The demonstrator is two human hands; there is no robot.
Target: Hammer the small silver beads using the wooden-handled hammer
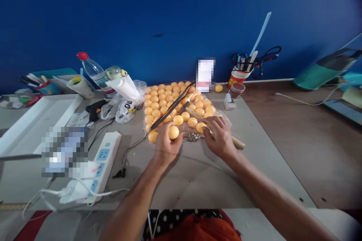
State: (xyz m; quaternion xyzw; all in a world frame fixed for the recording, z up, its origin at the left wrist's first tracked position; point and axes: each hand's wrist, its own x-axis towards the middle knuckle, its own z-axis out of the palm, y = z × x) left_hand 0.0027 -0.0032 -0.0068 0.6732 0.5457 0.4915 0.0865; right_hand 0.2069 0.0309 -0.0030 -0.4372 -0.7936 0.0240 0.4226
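Brown wooden-handled hammer (195, 114), long axis 10-to-4 o'clock, head at 10; right hand (219, 135) over handle, curled, hold unclear; left hand (166, 147) closed around glossy orange ball (173, 132).

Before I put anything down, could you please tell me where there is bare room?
Free: brown wooden tabletop left of the dark flat device; grey tabletop between the bare forearms. Crowded: around the white plastic power strip, among round orange balls.

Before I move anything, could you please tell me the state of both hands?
Left hand: closed, holding an orange ball.
Right hand: fingers curled, lying across the hammer; whether it grips cannot be told.
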